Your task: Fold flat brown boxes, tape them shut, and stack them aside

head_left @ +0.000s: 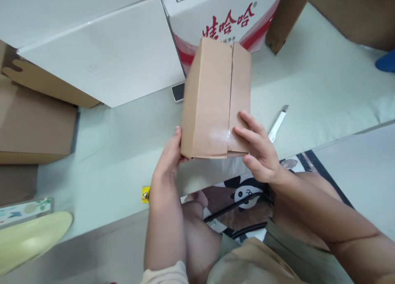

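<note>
A small brown cardboard box (pixel 212 103) stands tilted in front of me, a seam between its flaps running lengthwise. Shiny clear tape shows near the seam's lower end. My left hand (pixel 169 152) grips the box's lower left corner, thumb along the side and the other fingers mostly hidden beneath. At the lower right, my right hand (pixel 261 150) touches the narrower flap with spread fingertips. Just beyond that hand, a white utility knife (pixel 278 122) lies on the table with its blade out.
The table has a pale green cover (pixel 117 152). Behind the box are a white carton (pixel 191 12) with red lettering and a large white box (pixel 108 53). Brown cardboard boxes (pixel 33 119) stand left, near a yellow-green rounded object (pixel 37 238). A small yellow item (pixel 145 194) lies near the front edge.
</note>
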